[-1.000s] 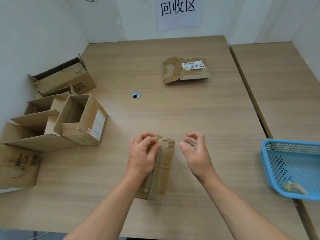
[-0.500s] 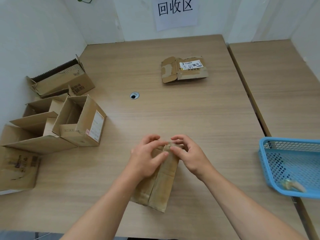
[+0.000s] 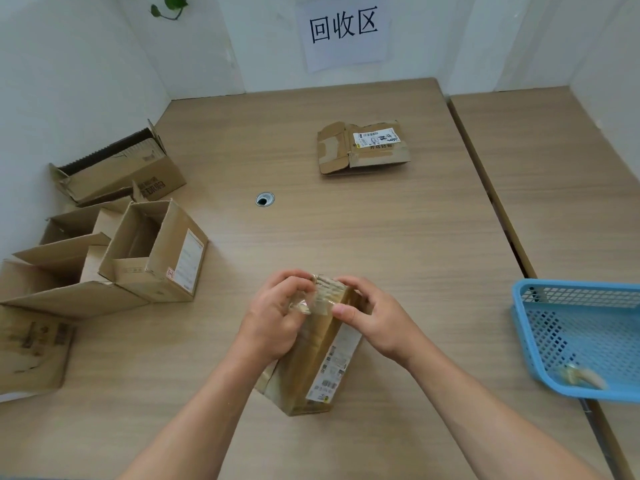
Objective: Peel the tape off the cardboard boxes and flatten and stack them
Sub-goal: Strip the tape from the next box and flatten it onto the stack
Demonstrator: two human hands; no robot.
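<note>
Peeling the tape from the small box

The small box (image 3: pixel 313 355) lies on its side on the table (image 3: pixel 381 237) right in front of me, its far end tipped up between my hands and its printed label (image 3: pixel 332 365) facing up on the right. A strip of clear tape (image 3: pixel 306 303) is lifted off that far end and crumples shiny between my fingers. My left hand (image 3: pixel 273 320) pinches this loose strip. My right hand (image 3: pixel 377 323) grips the box, thumb pressed on the top face and fingers curled over the far end to hold it down.

I judge this is the peeling step, begun but not done: the box is closed and tape seems to run on down its length. Next I need a steady pull along the seam, low and slow, with the right hand bracing hard, or the strip may tear short or take the paper skin with it.

The blue basket (image 3: pixel 588 334) off to my right holds a wad of tape (image 3: pixel 581 377), so that looks like where this strip goes. Far across the table lies a flattened box (image 3: pixel 363 147), probably the start of the stack. To my left, several open boxes (image 3: pixel 156 251) stand bunched against the wall, not yet flattened
</note>
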